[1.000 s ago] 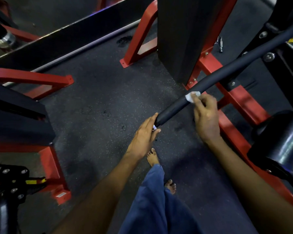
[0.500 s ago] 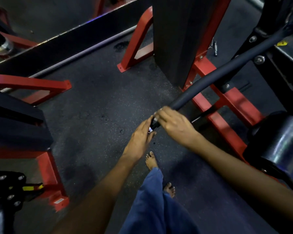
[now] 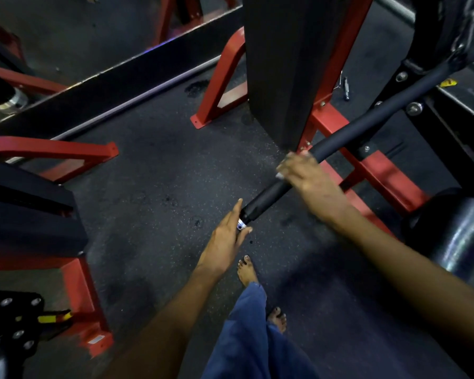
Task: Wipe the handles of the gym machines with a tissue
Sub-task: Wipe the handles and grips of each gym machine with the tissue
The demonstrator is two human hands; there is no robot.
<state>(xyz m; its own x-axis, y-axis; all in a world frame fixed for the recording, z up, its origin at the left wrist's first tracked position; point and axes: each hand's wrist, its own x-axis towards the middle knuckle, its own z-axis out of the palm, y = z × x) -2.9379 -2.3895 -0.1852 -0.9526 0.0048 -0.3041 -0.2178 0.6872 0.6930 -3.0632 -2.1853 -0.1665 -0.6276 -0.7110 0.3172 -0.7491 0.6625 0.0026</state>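
The left hand (image 3: 226,242), fingers straight and together, rests against the metal tip at the handle's low end. The black padded handle (image 3: 337,144) runs long from about 7 o'clock up toward 1 o'clock, above the dark floor (image 3: 153,187). The right hand (image 3: 305,175) curls over the handle partway up, pressing a white tissue (image 3: 280,175) that shows only as a blurred scrap at its 9 o'clock edge.

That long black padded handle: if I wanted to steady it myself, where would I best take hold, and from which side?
Probably the bare padded stretch of the handle between the left hand at its metal end and the right hand with the tissue. Come from above, fingers curling round it: it is a round bar, slanting up and to the right, clear of the floor.
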